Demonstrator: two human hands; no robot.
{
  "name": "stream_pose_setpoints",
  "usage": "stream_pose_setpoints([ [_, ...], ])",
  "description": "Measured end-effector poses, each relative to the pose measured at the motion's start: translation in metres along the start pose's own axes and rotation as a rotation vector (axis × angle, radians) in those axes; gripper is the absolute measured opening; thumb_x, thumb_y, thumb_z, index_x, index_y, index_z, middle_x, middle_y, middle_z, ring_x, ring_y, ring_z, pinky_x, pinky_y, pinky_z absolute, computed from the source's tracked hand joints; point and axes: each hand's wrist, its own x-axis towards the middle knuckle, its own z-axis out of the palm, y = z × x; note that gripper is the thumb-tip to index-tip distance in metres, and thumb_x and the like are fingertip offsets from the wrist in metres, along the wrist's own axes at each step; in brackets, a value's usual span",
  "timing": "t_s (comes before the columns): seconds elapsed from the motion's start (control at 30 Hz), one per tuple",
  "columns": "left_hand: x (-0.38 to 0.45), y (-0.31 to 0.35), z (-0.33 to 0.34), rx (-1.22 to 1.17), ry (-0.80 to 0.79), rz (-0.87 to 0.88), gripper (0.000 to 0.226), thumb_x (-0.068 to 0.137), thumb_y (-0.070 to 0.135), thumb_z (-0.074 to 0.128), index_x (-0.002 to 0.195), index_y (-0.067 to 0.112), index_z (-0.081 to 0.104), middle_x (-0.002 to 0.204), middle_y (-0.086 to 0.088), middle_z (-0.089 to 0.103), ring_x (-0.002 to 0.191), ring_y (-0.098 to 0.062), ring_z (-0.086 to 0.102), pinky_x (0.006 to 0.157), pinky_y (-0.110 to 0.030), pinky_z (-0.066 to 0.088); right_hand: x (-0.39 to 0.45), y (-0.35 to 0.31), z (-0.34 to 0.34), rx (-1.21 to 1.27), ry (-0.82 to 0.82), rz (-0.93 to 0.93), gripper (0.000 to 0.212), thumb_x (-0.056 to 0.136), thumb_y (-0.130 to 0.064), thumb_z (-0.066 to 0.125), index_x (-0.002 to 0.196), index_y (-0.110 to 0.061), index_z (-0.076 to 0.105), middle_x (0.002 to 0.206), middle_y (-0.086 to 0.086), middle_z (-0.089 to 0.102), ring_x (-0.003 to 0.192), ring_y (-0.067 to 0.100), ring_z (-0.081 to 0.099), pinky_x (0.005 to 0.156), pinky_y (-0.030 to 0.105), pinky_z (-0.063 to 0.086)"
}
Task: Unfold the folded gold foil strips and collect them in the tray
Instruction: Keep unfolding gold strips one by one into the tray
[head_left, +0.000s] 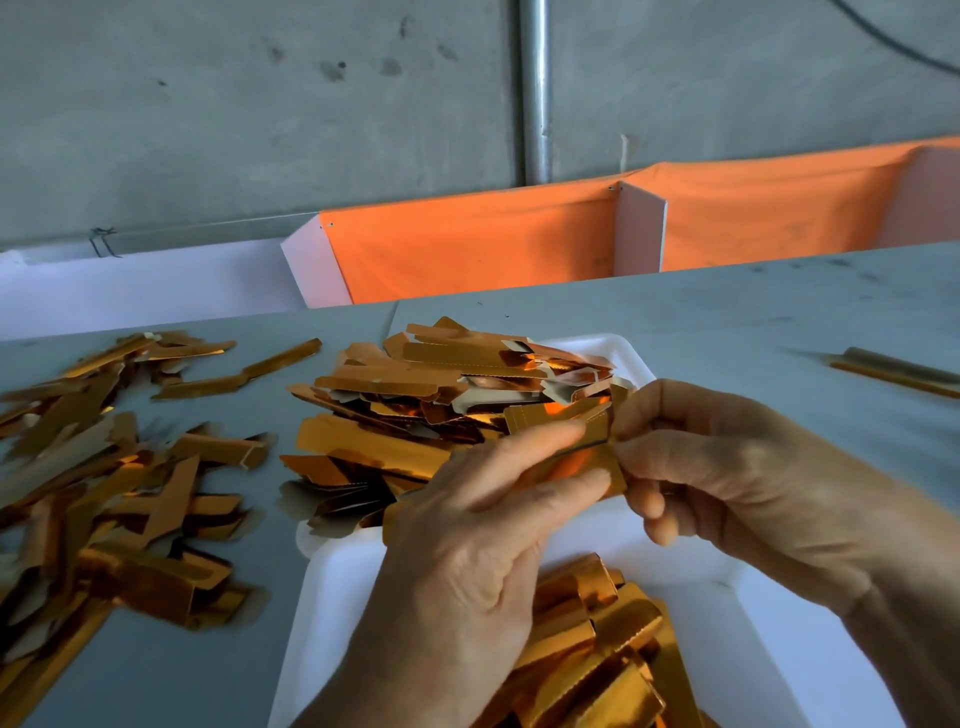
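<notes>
Both hands hold one gold foil strip above the white tray. My left hand pinches the strip's left part between thumb and fingers. My right hand pinches its right end. Much of the strip is hidden behind my fingers. A heap of gold strips fills the tray's far end and spills over its left rim. More gold strips lie in the tray's near part, below my hands.
A loose pile of gold strips covers the grey table at the left. Two strips lie far right on the table. Orange cloth and white panels stand behind the table's far edge.
</notes>
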Motion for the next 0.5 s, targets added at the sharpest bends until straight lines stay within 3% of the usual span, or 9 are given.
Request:
stream_pose_setpoints([
  [0.1,-0.001,0.000,-0.002,-0.019,0.006,0.001,0.034,0.087,0.011,0.051,0.114,0.019,0.069,0.129,0.008,0.058,0.115,-0.010,0.058,0.084,-0.029,0.056,-0.002,-0.002,0.000,0.046,-0.080,-0.037,0.009,0.070,-0.003,0.068,0.071,-0.013,0.066,0.054,0.011,0.053,0.044,0.016,0.050,0.042,0.021,0.045],
  [0.27,-0.001,-0.002,-0.001,-0.112,0.029,0.021,0.041,0.079,-0.011,0.064,0.111,0.013,0.070,0.128,0.001,0.059,0.120,-0.005,0.054,0.091,-0.012,0.047,-0.002,-0.003,-0.007,0.121,-0.175,-0.067,0.009,0.072,-0.010,0.066,0.080,-0.011,0.068,0.063,0.009,0.055,0.047,0.015,0.055,0.043,0.022,0.048],
  [0.4,-0.001,-0.003,-0.002,-0.194,-0.005,0.033,0.040,0.080,-0.011,0.062,0.113,0.010,0.068,0.127,-0.001,0.058,0.120,-0.007,0.054,0.090,-0.015,0.049,-0.001,-0.002,-0.010,0.122,-0.180,-0.061,0.010,0.070,-0.016,0.072,0.078,-0.011,0.068,0.061,0.007,0.055,0.044,0.013,0.052,0.043,0.020,0.045],
  [0.5,0.000,-0.004,-0.002,-0.220,-0.001,0.059,0.037,0.082,-0.007,0.060,0.114,0.010,0.067,0.127,-0.002,0.057,0.120,-0.009,0.055,0.090,-0.016,0.049,0.001,0.002,-0.012,0.177,-0.191,-0.054,0.026,0.061,-0.019,0.084,0.079,-0.010,0.066,0.060,0.006,0.049,0.041,0.011,0.046,0.041,0.019,0.042],
])
